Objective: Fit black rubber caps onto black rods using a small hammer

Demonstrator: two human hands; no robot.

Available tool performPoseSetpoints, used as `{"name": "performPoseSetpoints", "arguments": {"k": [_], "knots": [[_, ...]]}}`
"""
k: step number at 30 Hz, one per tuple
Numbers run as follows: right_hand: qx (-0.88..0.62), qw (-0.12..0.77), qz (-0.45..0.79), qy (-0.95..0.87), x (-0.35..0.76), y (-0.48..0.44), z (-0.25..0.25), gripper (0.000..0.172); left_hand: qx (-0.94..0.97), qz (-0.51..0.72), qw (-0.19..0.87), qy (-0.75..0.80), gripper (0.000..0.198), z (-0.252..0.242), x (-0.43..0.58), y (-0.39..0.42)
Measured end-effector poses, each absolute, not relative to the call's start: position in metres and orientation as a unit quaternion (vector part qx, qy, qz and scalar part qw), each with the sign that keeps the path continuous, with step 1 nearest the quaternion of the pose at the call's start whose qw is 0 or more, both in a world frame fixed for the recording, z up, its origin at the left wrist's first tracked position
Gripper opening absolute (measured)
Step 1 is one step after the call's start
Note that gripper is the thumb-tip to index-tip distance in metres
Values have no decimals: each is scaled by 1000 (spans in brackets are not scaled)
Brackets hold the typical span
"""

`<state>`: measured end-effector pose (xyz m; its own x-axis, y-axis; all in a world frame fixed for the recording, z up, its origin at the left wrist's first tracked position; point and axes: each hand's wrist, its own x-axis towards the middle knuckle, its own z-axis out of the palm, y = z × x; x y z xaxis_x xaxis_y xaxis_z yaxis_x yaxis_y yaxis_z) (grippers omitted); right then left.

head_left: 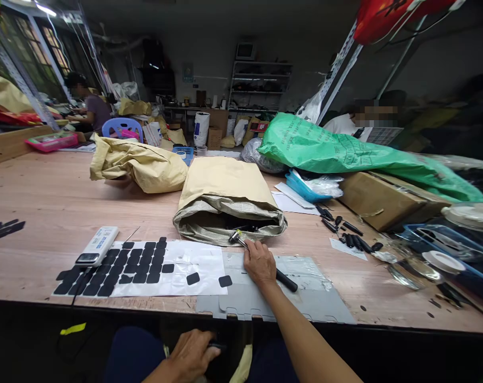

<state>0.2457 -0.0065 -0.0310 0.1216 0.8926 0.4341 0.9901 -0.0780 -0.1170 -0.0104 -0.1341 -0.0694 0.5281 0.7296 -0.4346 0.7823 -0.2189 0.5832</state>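
My right hand is closed around the shaft of a small hammer. The hammer has a shiny metal head with a yellowish face, and its black grip sticks out to the right over a grey mat. Just behind the hammer head lies an open-mouthed paper sack with dark contents. Below the table's front edge, above my lap, my left hand is closed on a small black piece, whose kind I cannot make out. Left of the mat is a white sheet bearing rows of black rounded-square pads.
A white handheld device sits on the pads' far left corner. Another paper sack lies behind. To the right are black handle-like parts, a cardboard box, a green sack and clear containers. Two people sit farther back.
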Motion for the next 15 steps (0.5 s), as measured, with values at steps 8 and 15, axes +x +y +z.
{"name": "performPoseSetpoints", "arguments": {"k": [8,15], "knots": [[-719,198,-152,-649,247,-6,-36,29,790,-166,523,274,24,0,19,-83],[-717,200,-158,-648,247,-7,-34,27,716,253,389,522,19,46,85,60]]}}
